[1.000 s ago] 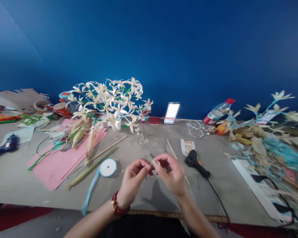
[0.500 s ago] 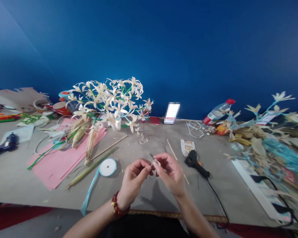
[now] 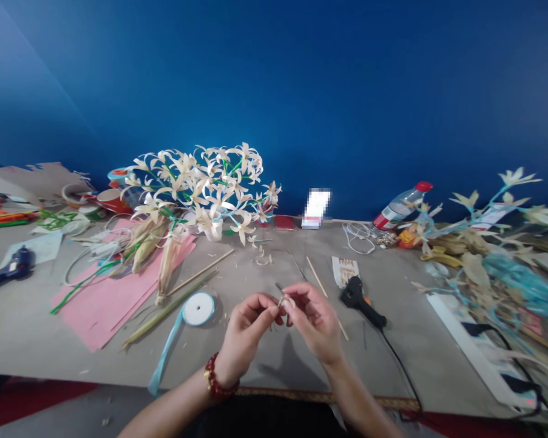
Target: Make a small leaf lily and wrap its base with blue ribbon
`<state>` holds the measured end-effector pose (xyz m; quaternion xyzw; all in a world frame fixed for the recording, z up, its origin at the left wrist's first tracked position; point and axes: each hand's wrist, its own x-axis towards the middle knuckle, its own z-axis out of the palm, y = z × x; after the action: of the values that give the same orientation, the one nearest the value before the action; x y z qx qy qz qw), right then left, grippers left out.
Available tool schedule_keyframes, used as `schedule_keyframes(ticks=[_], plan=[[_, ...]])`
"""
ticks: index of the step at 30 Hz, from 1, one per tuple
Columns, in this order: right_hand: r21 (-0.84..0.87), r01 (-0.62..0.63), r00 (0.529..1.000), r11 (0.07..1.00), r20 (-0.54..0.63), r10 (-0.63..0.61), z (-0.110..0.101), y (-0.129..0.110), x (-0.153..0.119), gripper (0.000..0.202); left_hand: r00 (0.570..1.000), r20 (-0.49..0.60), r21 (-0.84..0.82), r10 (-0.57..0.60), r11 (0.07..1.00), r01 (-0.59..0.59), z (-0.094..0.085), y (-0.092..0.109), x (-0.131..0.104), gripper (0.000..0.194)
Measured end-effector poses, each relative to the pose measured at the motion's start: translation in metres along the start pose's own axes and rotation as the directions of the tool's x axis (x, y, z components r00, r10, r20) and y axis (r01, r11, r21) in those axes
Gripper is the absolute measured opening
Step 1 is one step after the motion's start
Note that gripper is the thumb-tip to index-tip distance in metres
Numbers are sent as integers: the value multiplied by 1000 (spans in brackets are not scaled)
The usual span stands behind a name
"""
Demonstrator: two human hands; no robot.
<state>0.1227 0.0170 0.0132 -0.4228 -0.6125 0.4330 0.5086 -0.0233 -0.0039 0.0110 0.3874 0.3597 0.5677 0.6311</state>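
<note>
Over the middle of the table, my left hand (image 3: 252,322) and my right hand (image 3: 314,322) meet at the fingertips. Both are closed in a pinch on a small pale strip (image 3: 287,300) that looks like dried husk, curled between thumbs and forefingers. A thin dark stick end (image 3: 278,285) pokes out above the fingers; which hand grips it I cannot tell. To the left of my hands lies a roll of light blue tape (image 3: 198,308), its loose end trailing toward the table edge. On the right a black glue gun (image 3: 360,302) rests on its side.
Pale husk flowers (image 3: 210,188) on green stems stand at the back. Pink paper (image 3: 98,310), husks (image 3: 164,267) and a blue glue gun (image 3: 16,264) lie left. At right are a bottle (image 3: 402,205), a power strip (image 3: 475,353) and a glue-gun cord (image 3: 399,362).
Almost nothing differs. My fingers have shifted very slightly around the pale strip, and both hands stay in the same place.
</note>
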Motion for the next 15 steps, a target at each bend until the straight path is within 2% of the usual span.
schedule_keyframes(ticks=[9, 15], plan=[[17, -19, 1000, 1000, 0, 19, -1, -1, -1, 10, 1000, -5, 8, 7, 1000, -7, 0, -2, 1, 14], [80, -61, 998, 995, -4, 61, -6, 3, -8, 15, 992, -23, 184, 125, 976, -118, -3, 0, 0, 17]])
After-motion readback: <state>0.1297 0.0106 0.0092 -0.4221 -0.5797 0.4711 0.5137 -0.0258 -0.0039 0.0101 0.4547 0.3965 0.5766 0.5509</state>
